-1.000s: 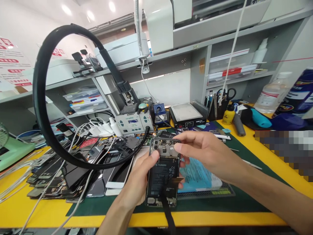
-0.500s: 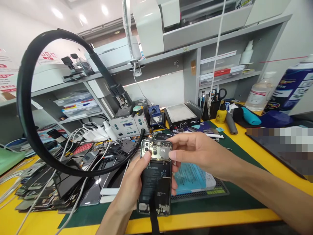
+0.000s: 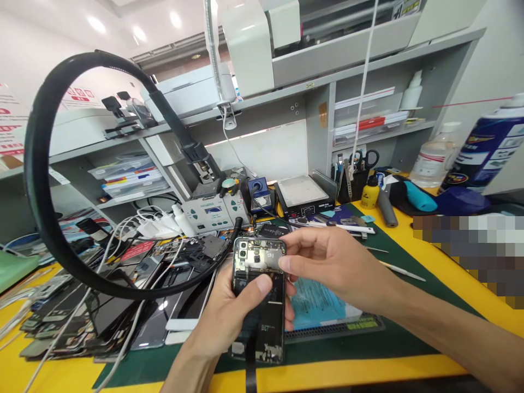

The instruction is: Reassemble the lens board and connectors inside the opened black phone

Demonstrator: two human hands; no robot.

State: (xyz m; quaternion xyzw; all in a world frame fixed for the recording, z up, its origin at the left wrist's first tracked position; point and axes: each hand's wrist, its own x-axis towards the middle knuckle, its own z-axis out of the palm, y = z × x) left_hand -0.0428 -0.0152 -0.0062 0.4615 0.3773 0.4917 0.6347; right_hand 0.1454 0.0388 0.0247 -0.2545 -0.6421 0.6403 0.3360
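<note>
An opened smartphone (image 3: 273,314) without its back cover stands tilted toward me. Its metal shield plate and cameras show at the top, with a black battery below. My left hand (image 3: 235,303) is closed around its left side, the thumb lying across the upper battery and the fingers behind. My right hand (image 3: 327,259) pinches the phone's upper right edge between thumb and forefinger; its other fingertips show behind the right side. Whether a small part is in that pinch is hidden. A black strip (image 3: 250,355) hangs over the phone's lower end.
Behind the phone lies a blue pad (image 3: 323,305) on a green mat (image 3: 426,305). Phone parts (image 3: 61,322) pile up at the left under a thick black hose (image 3: 36,191). Tweezers (image 3: 403,270) lie right. A soldering station (image 3: 215,210) and hot plate (image 3: 305,191) stand behind.
My left thumb has slid from the camera area down and right onto the battery. The right hand keeps its grip at the phone's upper right edge, shifted very slightly.
</note>
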